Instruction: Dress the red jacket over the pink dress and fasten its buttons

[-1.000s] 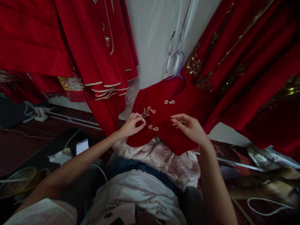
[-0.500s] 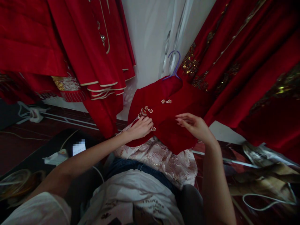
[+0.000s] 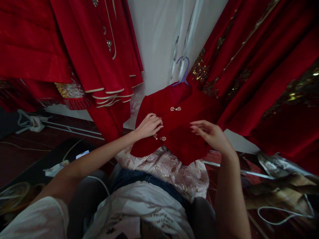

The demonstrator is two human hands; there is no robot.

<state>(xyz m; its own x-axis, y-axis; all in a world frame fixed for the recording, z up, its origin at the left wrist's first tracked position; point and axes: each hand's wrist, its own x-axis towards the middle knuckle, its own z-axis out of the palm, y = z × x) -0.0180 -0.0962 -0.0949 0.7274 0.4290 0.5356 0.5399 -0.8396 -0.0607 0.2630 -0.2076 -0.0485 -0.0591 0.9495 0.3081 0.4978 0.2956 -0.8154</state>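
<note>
A red garment (image 3: 174, 131) on a purple hanger (image 3: 184, 73) lies over my lap, its top toward the white wall. My left hand (image 3: 149, 126) rests on its left part, palm down, fingers spread and slightly bent. They cover most of the tasselled ornament there. Just below the fingers is a lower flower-shaped beaded clasp (image 3: 162, 138). An upper beaded clasp (image 3: 175, 109) lies flat near the neckline. My right hand (image 3: 210, 132) is over the garment's right side, fingers stretched toward the middle and thumb apart; nothing shows in it. Whether it touches the cloth I cannot tell.
Shiny pale patterned cloth (image 3: 180, 174) covers my lap beneath the garment. Red garments (image 3: 99, 66) hang at left, and sequinned red ones (image 3: 251, 83) at right. A phone (image 3: 82, 154) and cables lie at left. Clear plastic bags (image 3: 275, 162) and a white cord (image 3: 276, 220) lie at right.
My left hand has moved up over the tasselled ornament, uncovering more of the lower clasp. The right hand has hardly moved, shifting slightly rightward.
</note>
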